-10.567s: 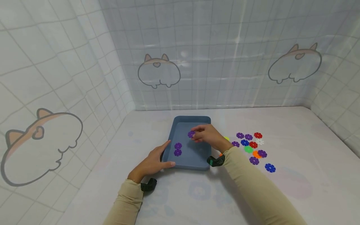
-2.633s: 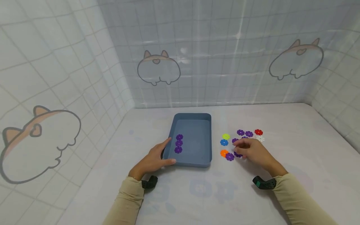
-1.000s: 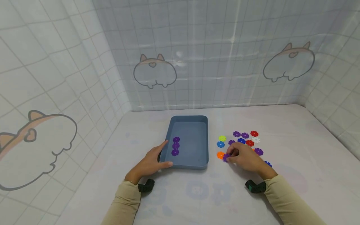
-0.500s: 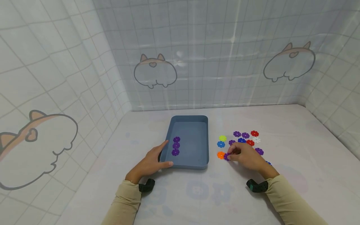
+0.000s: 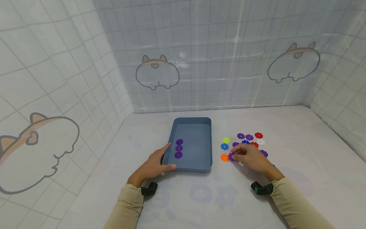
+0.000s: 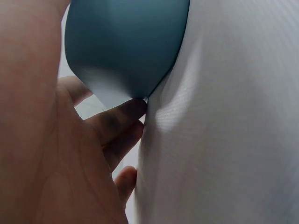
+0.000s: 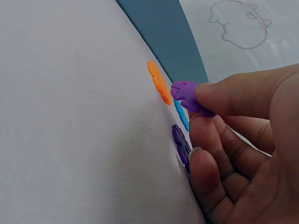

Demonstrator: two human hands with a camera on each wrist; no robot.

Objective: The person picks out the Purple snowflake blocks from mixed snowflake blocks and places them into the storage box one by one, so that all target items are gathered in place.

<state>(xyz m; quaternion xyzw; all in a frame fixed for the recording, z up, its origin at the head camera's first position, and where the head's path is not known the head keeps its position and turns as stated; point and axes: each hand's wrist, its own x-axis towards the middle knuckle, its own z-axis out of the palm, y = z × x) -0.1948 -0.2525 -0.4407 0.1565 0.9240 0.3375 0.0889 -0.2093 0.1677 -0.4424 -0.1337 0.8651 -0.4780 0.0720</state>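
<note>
Head view: right hand (image 5: 253,159) pinches a purple disc (image 5: 230,156), left hand (image 5: 151,166) spread against the tray (image 5: 197,143)

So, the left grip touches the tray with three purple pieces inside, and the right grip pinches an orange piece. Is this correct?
Not fully: the right grip pinches a purple piece, not an orange one, as the right wrist view shows. The left grip touches the tray with three purple pieces inside.
</note>
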